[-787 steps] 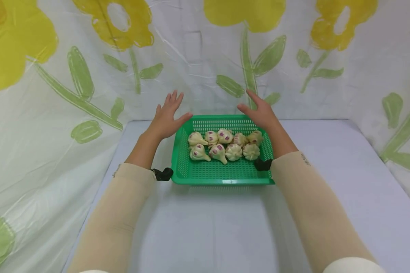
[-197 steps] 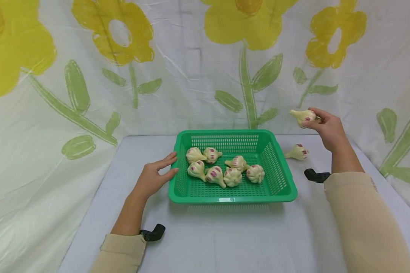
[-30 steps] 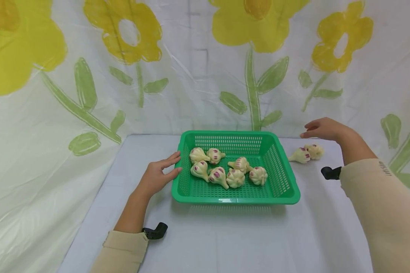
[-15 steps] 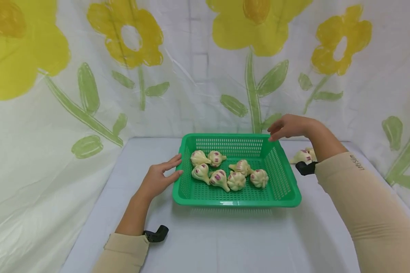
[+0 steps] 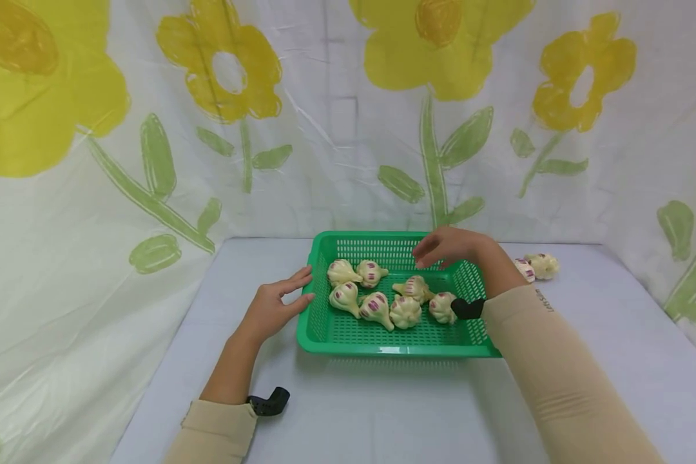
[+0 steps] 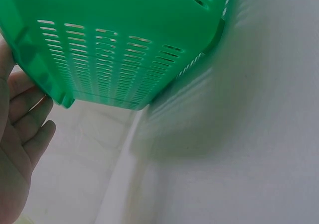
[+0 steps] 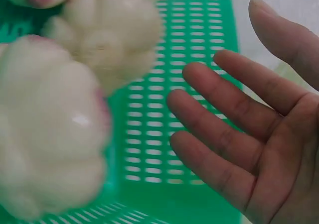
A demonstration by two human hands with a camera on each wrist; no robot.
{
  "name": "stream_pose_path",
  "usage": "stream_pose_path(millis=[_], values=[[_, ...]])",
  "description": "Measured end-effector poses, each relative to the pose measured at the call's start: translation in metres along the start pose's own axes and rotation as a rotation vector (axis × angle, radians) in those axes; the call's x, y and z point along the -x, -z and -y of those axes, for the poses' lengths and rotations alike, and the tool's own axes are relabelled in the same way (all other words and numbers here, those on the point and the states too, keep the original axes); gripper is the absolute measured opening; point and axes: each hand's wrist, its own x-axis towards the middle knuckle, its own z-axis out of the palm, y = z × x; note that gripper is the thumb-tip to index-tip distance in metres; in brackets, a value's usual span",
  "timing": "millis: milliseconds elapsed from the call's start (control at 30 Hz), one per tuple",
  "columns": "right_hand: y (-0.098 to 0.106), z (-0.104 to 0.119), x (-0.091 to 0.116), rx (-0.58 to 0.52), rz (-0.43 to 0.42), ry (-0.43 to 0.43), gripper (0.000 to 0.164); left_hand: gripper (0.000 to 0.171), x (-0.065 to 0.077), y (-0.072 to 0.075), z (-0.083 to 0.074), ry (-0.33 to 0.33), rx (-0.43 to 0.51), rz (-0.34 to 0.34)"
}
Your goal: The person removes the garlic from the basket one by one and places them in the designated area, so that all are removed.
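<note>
A green plastic basket [image 5: 394, 350] with slotted walls holds several garlic bulbs [image 5: 405, 312], cream with purple patches. My left hand [image 5: 267, 310] rests at the basket's left rim, fingers fairly straight; the left wrist view shows its fingertips right at the rim's underside. Over the basket's back right part hovers my right hand [image 5: 449, 246], palm down, with nothing in it. Its fingers look spread and only slightly bent in the right wrist view, beside nearby garlic bulbs [image 7: 50, 129]. Two more bulbs [image 5: 542, 265] lie on the table right of the basket, one partly hidden by my right arm.
The basket stands on a table with a pale cloth [image 5: 348, 412]. A white curtain [image 5: 336, 167] painted with yellow flowers hangs close behind the table and along its left side. Black wrist cameras [image 5: 269, 401] stick out from both cuffs.
Earlier my right hand carried a garlic bulb to the right; it now lies beside another outside the basket. Over the last second, the emptied right hand moved left over the basket. Left hand stayed put.
</note>
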Motion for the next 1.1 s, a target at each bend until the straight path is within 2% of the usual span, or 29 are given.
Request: stream_pose_path(millis=[133, 333, 533, 1100], values=[[-0.008, -0.01, -0.007, -0.036, 0.001, -0.021, 0.066, 0.046, 0.0, 0.0, 0.0, -0.007, -0.003, -0.004], [-0.012, -0.017, -0.013, -0.033, 0.0, -0.037, 0.065, 0.047, -0.001, -0.001, 0.001, -0.006, 0.001, -0.011], [-0.015, -0.025, -0.016, -0.035, 0.035, -0.071, 0.067, 0.047, -0.002, -0.002, 0.002, -0.005, -0.006, -0.015], [-0.02, -0.036, -0.026, -0.023, 0.114, -0.089, 0.074, 0.047, -0.003, -0.002, 0.004, -0.006, -0.003, -0.012]])
